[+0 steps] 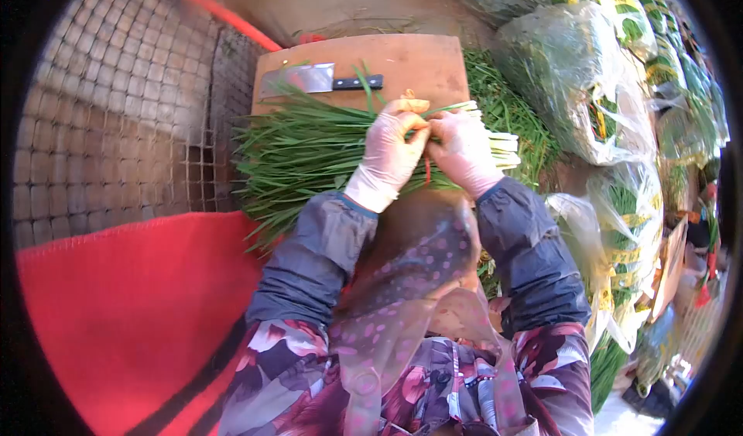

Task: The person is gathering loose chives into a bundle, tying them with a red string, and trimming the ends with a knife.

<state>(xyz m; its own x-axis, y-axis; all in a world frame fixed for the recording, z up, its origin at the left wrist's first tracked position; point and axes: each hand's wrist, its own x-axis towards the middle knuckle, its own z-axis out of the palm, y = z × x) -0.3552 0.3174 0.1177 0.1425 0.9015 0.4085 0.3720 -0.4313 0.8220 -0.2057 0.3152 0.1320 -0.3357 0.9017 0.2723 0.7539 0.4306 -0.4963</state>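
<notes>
A large bunch of garlic chives (302, 142) lies across a wooden board, its green leaves spread to the left and its pale cut ends to the right. A thin red tie (427, 169) runs round the bunch near the pale ends. Over it, my gloved left hand (391, 145) is closed in a pinch, and my gloved right hand (464, 148) pinches close against it. Their fingertips meet above the tie; the part between them is mostly hidden. A cleaver (298, 80) with a black handle rests on the board beyond the chives.
The wooden board (418, 56) stands before me. Loose green trimmings (503, 95) lie to its right. Plastic-wrapped bundles of greens (573, 72) line the right side. At left are a wire mesh (116, 103) and red cloth (139, 281).
</notes>
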